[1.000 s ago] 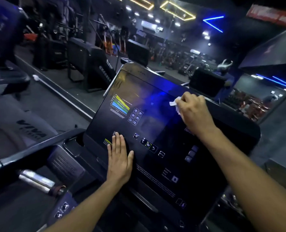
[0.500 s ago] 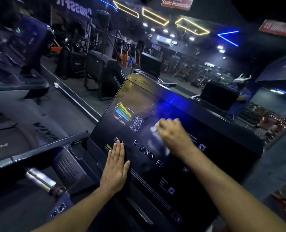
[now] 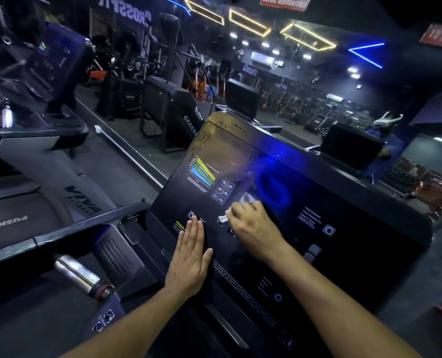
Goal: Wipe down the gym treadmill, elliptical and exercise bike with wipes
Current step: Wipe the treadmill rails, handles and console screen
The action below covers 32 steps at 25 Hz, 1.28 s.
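1. Under my right hand (image 3: 253, 226) sits the white wipe (image 3: 234, 211), bunched in my curled fingers and pressed to the treadmill console (image 3: 253, 254), near its middle, just right of the icon grid (image 3: 223, 191).
2. My left hand (image 3: 191, 257) lies flat and released on the console's lower-left part, fingers straight, bracing; it holds nothing.
3. Unwiped glass runs mostly up and left of the wipe, toward the coloured chart (image 3: 201, 173); the console's long axis slants from upper left to lower right. I judge my right hand, the nearer one, should sweep that way.
4. Glossy, dark and smeared, the console carries blue glare (image 3: 271, 187).
5. Beyond its left edge lies the handrail's metal grip (image 3: 76, 273).
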Each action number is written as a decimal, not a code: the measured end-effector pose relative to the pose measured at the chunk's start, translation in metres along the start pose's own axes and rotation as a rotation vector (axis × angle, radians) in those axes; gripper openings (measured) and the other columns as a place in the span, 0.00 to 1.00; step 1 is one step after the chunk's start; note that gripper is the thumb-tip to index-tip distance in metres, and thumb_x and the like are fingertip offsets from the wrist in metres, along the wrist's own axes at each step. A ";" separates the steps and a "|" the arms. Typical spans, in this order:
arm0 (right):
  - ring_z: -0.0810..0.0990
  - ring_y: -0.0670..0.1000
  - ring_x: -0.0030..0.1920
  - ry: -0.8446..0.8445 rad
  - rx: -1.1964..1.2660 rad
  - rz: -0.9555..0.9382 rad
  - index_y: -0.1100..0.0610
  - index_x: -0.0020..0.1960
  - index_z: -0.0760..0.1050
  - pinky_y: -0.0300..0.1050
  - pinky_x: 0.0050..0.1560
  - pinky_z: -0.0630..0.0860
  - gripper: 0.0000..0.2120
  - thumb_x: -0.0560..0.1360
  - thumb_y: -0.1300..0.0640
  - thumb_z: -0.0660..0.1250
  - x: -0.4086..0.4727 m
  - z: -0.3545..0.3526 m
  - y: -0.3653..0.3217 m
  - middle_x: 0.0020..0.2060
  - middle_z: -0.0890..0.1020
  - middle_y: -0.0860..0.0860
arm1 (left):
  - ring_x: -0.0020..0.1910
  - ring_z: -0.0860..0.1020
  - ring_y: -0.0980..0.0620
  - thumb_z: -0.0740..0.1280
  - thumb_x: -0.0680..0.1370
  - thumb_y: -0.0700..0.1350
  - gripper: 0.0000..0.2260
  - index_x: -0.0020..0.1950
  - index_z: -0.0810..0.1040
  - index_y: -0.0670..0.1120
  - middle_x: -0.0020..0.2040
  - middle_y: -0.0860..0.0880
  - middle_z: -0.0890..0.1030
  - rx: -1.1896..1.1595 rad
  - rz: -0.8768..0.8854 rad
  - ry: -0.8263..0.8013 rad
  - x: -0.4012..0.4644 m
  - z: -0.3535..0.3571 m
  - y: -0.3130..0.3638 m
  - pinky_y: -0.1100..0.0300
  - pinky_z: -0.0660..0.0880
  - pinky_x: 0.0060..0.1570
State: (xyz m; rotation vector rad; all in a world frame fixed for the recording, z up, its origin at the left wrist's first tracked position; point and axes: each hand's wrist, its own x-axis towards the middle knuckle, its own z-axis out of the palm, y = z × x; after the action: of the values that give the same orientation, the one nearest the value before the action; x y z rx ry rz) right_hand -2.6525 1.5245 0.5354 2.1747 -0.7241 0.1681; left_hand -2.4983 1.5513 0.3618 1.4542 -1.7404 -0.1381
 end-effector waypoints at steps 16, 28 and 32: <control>0.72 0.53 0.35 0.101 -0.049 -0.130 0.55 0.41 0.77 0.49 0.36 0.66 0.19 0.81 0.64 0.50 0.032 0.017 -0.010 0.37 0.75 0.52 | 0.82 0.40 0.55 0.44 0.84 0.54 0.28 0.83 0.43 0.47 0.83 0.54 0.40 -0.181 -0.201 0.175 0.050 0.002 -0.005 0.54 0.38 0.80; 0.74 0.55 0.35 0.154 -0.123 0.146 0.56 0.42 0.76 0.49 0.37 0.68 0.14 0.77 0.61 0.52 0.075 -0.004 0.053 0.39 0.75 0.54 | 0.81 0.38 0.58 0.42 0.84 0.56 0.29 0.83 0.40 0.49 0.82 0.57 0.36 -0.237 -0.236 0.161 0.049 -0.004 -0.004 0.52 0.38 0.80; 0.73 0.54 0.34 0.058 -0.034 -0.030 0.55 0.37 0.76 0.48 0.35 0.68 0.17 0.69 0.63 0.49 0.066 0.003 0.011 0.37 0.75 0.52 | 0.81 0.37 0.59 0.42 0.84 0.56 0.28 0.83 0.40 0.50 0.82 0.58 0.36 -0.241 -0.266 0.163 0.048 -0.006 -0.006 0.50 0.38 0.80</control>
State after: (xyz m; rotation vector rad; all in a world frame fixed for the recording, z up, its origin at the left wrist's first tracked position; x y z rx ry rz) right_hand -2.6047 1.4881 0.5642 2.1381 -0.6567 0.2010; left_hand -2.4884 1.5104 0.3870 1.4675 -1.3455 -0.3478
